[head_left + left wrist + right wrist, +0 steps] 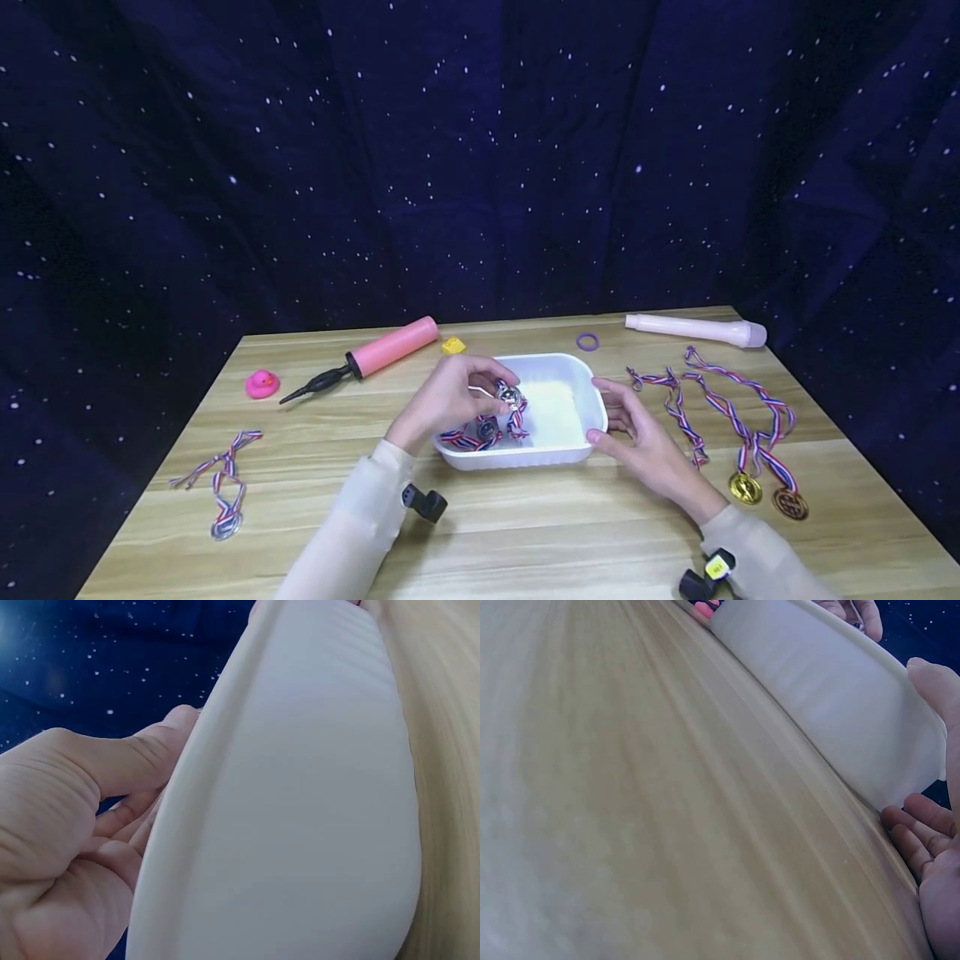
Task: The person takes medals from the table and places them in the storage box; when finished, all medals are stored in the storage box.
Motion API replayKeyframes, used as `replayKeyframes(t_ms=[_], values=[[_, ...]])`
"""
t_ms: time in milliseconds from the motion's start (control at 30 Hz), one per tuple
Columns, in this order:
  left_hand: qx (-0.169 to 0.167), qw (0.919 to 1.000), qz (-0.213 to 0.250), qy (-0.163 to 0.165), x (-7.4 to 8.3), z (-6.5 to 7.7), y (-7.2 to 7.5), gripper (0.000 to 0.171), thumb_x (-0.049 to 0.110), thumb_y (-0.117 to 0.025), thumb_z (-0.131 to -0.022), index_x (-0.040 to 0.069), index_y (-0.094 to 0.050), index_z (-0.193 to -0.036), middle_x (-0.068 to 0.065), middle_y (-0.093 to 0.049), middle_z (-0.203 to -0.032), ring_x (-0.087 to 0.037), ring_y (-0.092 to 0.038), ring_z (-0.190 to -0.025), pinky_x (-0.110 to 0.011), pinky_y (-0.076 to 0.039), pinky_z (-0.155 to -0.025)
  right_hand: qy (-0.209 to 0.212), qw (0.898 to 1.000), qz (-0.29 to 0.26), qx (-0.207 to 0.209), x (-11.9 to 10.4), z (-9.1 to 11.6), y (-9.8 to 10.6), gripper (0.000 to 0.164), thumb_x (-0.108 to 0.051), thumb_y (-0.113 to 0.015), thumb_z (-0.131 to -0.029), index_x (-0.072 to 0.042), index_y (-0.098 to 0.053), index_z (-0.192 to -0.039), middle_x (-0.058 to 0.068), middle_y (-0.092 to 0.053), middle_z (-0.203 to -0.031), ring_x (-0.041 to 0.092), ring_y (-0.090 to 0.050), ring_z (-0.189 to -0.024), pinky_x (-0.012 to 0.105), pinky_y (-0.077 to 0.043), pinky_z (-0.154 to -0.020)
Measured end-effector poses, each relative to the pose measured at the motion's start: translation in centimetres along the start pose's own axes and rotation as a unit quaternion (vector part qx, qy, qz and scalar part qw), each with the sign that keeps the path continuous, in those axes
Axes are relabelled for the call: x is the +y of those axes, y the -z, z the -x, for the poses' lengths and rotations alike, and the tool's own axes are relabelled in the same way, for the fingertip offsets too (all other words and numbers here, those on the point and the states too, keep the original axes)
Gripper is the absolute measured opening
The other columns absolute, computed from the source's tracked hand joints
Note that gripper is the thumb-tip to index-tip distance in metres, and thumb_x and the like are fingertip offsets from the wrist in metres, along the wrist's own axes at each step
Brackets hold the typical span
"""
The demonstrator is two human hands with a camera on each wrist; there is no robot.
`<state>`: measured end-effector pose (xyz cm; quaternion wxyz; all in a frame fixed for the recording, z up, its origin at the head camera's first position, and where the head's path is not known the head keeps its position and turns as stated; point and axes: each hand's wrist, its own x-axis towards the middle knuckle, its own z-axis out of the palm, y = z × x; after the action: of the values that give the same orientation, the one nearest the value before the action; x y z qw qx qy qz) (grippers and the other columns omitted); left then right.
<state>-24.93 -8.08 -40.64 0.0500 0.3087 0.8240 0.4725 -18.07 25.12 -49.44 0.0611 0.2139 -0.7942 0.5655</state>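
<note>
My left hand [456,392] pinches a silver medal [510,397] above the left half of a white plastic tub [525,457]. Its striped red, white and blue ribbon [517,425] trails down inside the tub. Below lies another dark silver medal [487,429] with its ribbon bunched beside it. At the tub's right end my right hand [647,440] holds the near corner, thumb at the rim and fingers around the end wall. From the left wrist view, the tub wall [300,795] hides what the left fingertips hold.
On the left lie a silver medal [227,525], a pink rubber duck [262,384] and a pink hand pump [393,347]. Behind the tub are a yellow block [453,346] and a purple ring [587,342]. Gold [745,488] and bronze medals [791,503] and a pale pink tube [690,329] lie right.
</note>
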Motion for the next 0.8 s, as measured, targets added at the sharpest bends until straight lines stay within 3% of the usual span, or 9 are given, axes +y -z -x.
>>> replayKeyframes(t_ms=[267, 500, 800], values=[[-0.045, 0.9981, -0.043, 0.005, 0.2, 0.0, -0.6, 0.04, -0.01, -0.093, -0.083, 0.012, -0.082, -0.114, 0.003, -0.081, -0.1, -0.008, -0.076, -0.089, -0.027, -0.062, -0.086, -0.004, 1.0, 0.001, 0.001, 0.0, 0.0, 0.0, 0.075, -0.009, -0.079, -0.103, -0.013, -0.041, -0.168, 0.021, -0.061, -0.149, 0.037, -0.066, -0.128, 0.021, -0.054, -0.109], [-0.09, 0.9886, -0.12, 0.001, 0.4, -0.1, -1.1, 0.039, -0.011, -0.092, -0.081, 0.012, -0.081, -0.111, 0.003, -0.081, -0.101, -0.007, -0.072, -0.086, -0.024, -0.061, -0.082, -0.001, 1.0, 0.003, 0.003, -0.1, 0.0, 0.2, 0.074, -0.009, -0.079, -0.104, -0.011, -0.041, -0.168, 0.021, -0.061, -0.15, 0.037, -0.066, -0.129, 0.02, -0.054, -0.109], [-0.106, 0.9825, -0.154, 0.003, 0.1, 0.1, -1.5, 0.041, -0.011, -0.095, -0.077, 0.01, -0.083, -0.11, -0.004, -0.082, -0.094, -0.008, -0.069, -0.076, -0.024, -0.059, -0.073, 0.003, 1.0, 0.0, 0.001, 0.0, -0.1, 0.0, 0.074, -0.007, -0.079, -0.103, -0.009, -0.041, -0.167, 0.022, -0.061, -0.149, 0.037, -0.065, -0.129, 0.019, -0.053, -0.109]])
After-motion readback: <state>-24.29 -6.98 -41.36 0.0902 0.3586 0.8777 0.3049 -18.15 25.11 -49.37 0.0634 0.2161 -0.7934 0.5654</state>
